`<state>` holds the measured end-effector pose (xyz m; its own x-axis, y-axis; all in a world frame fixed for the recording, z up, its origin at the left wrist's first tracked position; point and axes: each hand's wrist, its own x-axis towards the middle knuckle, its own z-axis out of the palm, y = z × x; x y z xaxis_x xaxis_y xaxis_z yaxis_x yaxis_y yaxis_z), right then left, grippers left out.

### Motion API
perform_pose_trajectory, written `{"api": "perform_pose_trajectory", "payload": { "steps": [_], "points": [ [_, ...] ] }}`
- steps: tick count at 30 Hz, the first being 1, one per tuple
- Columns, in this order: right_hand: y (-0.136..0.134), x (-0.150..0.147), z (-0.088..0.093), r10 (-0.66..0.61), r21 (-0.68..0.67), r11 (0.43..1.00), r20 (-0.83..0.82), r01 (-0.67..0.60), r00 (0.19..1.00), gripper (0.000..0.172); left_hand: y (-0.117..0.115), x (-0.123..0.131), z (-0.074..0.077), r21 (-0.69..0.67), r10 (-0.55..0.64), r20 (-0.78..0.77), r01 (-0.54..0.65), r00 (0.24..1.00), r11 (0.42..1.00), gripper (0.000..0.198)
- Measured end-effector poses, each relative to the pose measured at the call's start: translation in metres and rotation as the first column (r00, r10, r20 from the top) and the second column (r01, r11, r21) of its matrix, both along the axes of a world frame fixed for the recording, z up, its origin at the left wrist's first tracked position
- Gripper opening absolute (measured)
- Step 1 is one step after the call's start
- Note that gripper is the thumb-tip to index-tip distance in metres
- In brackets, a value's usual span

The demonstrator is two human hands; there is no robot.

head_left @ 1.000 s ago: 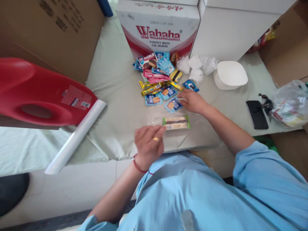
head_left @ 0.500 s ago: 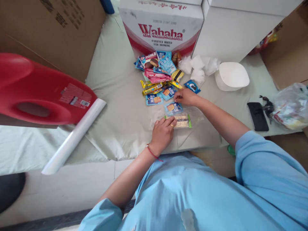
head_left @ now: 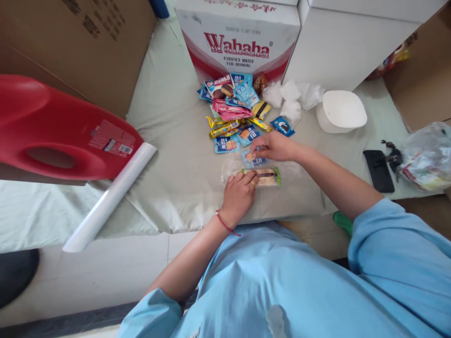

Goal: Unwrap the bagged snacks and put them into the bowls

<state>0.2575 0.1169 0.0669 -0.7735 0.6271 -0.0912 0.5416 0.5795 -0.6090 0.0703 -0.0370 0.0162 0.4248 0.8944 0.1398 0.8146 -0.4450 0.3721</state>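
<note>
My left hand (head_left: 240,191) lies flat, its fingertips on the left end of a wrapped grain bar (head_left: 268,177) with green ends. The bar rests on a thin clear plastic bag (head_left: 228,170) on the cloth. Just above it, my right hand (head_left: 273,146) is bent over a blue snack packet (head_left: 259,163), with thumb and fingers close together. Whatever lies between those fingertips is too small to make out. Other blue packets (head_left: 226,144), yellow-wrapped bars (head_left: 225,129) and pink packets (head_left: 230,110) are heaped beyond my hands.
A Wahaha carton (head_left: 239,42) stands behind the snacks. White crumpled bags (head_left: 291,101), a white bowl (head_left: 341,111), a black phone (head_left: 378,171) and a stuffed plastic bag (head_left: 428,157) are on the right. Leftward are a red jug (head_left: 66,126) and a plastic-film roll (head_left: 109,199).
My right hand has shifted slightly left and down over the nearest blue packet, which looks hazier and more covered. My left hand stays on the grain bar.
</note>
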Motion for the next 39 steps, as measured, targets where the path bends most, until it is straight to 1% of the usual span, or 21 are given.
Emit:
{"api": "perform_pose_trajectory", "payload": {
  "steps": [2,4,7,9,11,13,14,16,18,19,21,22,23,25,27,29,30,32,34,37,39],
  "points": [
    [-0.029,0.004,0.003,0.077,0.105,0.991,-0.001,-0.077,0.997,0.02,-0.001,0.0,-0.002,-0.006,0.006,0.001,-0.006,1.0,1.0,0.042],
    [-0.061,0.008,-0.002,0.122,0.216,0.967,0.074,-0.136,0.99,0.023,-0.001,-0.001,-0.005,-0.033,0.026,0.01,-0.025,1.0,0.999,0.038],
    [-0.1,0.014,-0.024,0.07,0.339,0.933,0.161,-0.122,0.984,0.034,-0.004,-0.008,-0.012,-0.085,0.037,0.095,-0.029,0.995,0.996,0.035],
    [-0.114,0.016,-0.038,0.015,0.391,0.917,0.154,-0.075,0.988,0.042,-0.008,-0.018,-0.017,-0.105,0.035,0.217,-0.012,0.976,0.994,0.035],
    [-0.122,0.016,-0.047,-0.001,0.416,0.907,0.139,-0.057,0.99,0.042,-0.011,-0.029,-0.019,-0.129,0.101,0.371,-0.056,0.923,0.99,0.033],
    [-0.124,0.015,-0.049,0.004,0.421,0.905,0.13,-0.059,0.992,0.038,-0.011,-0.041,-0.02,-0.18,0.28,0.511,-0.217,0.813,0.959,0.03],
    [-0.125,0.014,-0.049,0.006,0.42,0.905,0.129,-0.06,0.992,0.037,-0.008,-0.046,-0.02,-0.22,0.389,0.559,-0.322,0.732,0.921,0.029],
    [-0.126,0.013,-0.046,0.003,0.426,0.903,0.135,-0.061,0.991,0.036,0.004,-0.054,-0.017,-0.297,0.579,0.609,-0.52,0.542,0.801,0.025],
    [-0.128,0.012,-0.044,-0.002,0.439,0.896,0.151,-0.065,0.989,0.037,0.024,-0.057,-0.013,-0.349,0.667,0.626,-0.619,0.405,0.703,0.027],
    [-0.129,0.011,-0.043,-0.003,0.443,0.894,0.16,-0.07,0.987,0.038,0.036,-0.056,-0.011,-0.361,0.674,0.635,-0.627,0.377,0.69,0.031],
    [-0.13,0.01,-0.043,-0.004,0.444,0.893,0.176,-0.076,0.984,0.038,0.06,-0.051,-0.005,-0.38,0.646,0.648,-0.565,0.403,0.733,0.045],
    [-0.13,0.009,-0.043,-0.005,0.44,0.895,0.182,-0.077,0.983,0.038,0.07,-0.046,-0.002,-0.383,0.625,0.646,-0.522,0.439,0.762,0.046],
    [-0.131,0.009,-0.042,-0.009,0.436,0.897,0.188,-0.075,0.982,0.038,0.078,-0.042,0.001,-0.388,0.599,0.626,-0.468,0.498,0.794,0.044],
    [-0.132,0.008,-0.042,-0.018,0.427,0.902,0.196,-0.068,0.981,0.039,0.086,-0.035,0.005,-0.398,0.509,0.535,-0.331,0.674,0.856,0.045],
    [-0.134,0.008,-0.041,-0.034,0.42,0.906,0.193,-0.051,0.981,0.039,0.082,-0.034,0.007,-0.405,0.352,0.397,-0.183,0.847,0.896,0.067],
    [-0.137,0.01,-0.041,-0.052,0.407,0.913,0.155,-0.016,0.987,0.038,0.069,-0.043,0.007,-0.401,0.236,0.28,-0.11,0.93,0.909,0.073],
    [-0.139,0.011,-0.041,-0.062,0.396,0.918,0.111,0.013,0.992,0.037,0.061,-0.05,0.007,-0.403,0.223,0.249,-0.108,0.943,0.909,0.066],
    [-0.143,0.014,-0.044,-0.091,0.355,0.93,-0.02,0.092,0.996,0.037,0.045,-0.065,0.008,-0.449,0.268,0.244,-0.136,0.932,0.883,0.036],
    [-0.146,0.016,-0.047,-0.134,0.3,0.938,-0.148,0.174,0.98,0.036,0.028,-0.074,0.012,-0.505,0.38,0.303,-0.191,0.874,0.842,0.017],
    [-0.15,0.014,-0.054,-0.213,0.247,0.931,-0.23,0.269,0.949,0.031,0.006,-0.066,0.017,-0.526,0.542,0.452,-0.279,0.709,0.803,0.015],
    [-0.15,0.011,-0.057,-0.247,0.227,0.925,-0.254,0.306,0.935,0.032,-0.002,-0.046,0.017,-0.492,0.552,0.538,-0.294,0.637,0.819,0.014]
  ]
}}
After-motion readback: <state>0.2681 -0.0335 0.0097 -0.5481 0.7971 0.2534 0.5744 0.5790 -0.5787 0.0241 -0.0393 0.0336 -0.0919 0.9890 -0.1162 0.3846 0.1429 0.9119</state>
